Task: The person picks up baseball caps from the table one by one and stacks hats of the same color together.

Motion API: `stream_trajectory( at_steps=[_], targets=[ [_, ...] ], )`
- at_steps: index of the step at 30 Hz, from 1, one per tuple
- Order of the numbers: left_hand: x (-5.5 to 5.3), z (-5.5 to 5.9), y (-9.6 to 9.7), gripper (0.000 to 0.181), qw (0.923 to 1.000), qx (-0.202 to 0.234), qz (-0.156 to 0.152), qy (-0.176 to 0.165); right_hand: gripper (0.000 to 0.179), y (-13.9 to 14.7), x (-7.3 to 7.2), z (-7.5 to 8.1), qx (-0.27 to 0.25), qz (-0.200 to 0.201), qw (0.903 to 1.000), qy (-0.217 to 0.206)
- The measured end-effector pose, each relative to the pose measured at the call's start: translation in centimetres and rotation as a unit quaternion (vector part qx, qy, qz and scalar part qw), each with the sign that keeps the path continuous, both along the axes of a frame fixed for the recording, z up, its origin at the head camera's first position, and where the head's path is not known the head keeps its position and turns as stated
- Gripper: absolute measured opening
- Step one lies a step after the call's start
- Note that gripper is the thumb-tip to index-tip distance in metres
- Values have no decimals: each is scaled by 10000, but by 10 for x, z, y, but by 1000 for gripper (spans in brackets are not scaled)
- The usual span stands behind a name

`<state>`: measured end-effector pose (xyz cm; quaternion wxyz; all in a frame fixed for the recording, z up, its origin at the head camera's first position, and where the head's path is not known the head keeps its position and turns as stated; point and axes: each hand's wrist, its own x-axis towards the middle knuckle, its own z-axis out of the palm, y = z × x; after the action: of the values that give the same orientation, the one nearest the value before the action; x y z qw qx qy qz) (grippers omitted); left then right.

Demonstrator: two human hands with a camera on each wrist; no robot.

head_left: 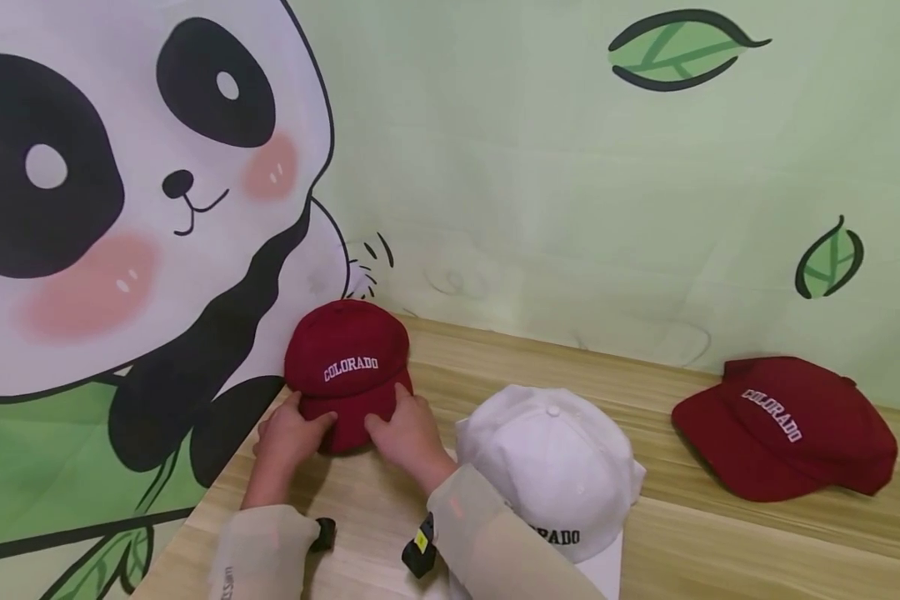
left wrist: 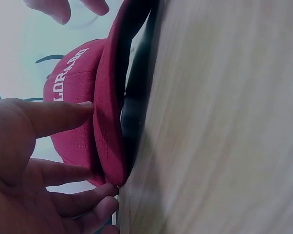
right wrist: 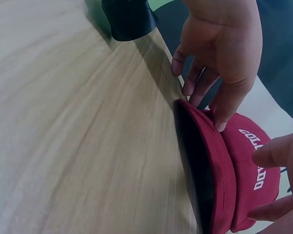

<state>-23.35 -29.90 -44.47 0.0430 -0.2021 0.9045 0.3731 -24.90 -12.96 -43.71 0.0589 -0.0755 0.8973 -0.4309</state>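
Observation:
A dark red baseball cap (head_left: 348,333) with white COLORADO lettering sits at the table's back left, brim toward me. My left hand (head_left: 288,437) is at the left side of its brim. In the left wrist view the left thumb (left wrist: 63,117) lies nearly straight against the brim (left wrist: 110,126), other fingers loosely bent at its edge. My right hand (head_left: 412,433) is at the brim's right side, thumb and forefinger spread. The right wrist view has these right fingers (right wrist: 276,151) extended over the cap's front (right wrist: 256,185).
A white cap (head_left: 547,450) with black lettering lies right of my hands, partly behind my right sleeve (head_left: 502,533). Farther right is a second red COLORADO cap (head_left: 787,425). A printed panda backdrop (head_left: 495,167) rises behind the wooden table (head_left: 720,550). Black straps are at both cuffs.

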Motion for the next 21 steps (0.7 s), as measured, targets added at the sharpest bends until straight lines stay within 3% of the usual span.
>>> stream_trajectory(
  at_steps=[14,21],
  targets=[
    [0,1,-7,67,9982,480,41,345,63,2,-2,-2,-361,-372,9986,-51],
    [-1,-3,-9,61,9928,713,404,876,62,3,-1,-3,-689,-514,9958,-305]
  ],
)
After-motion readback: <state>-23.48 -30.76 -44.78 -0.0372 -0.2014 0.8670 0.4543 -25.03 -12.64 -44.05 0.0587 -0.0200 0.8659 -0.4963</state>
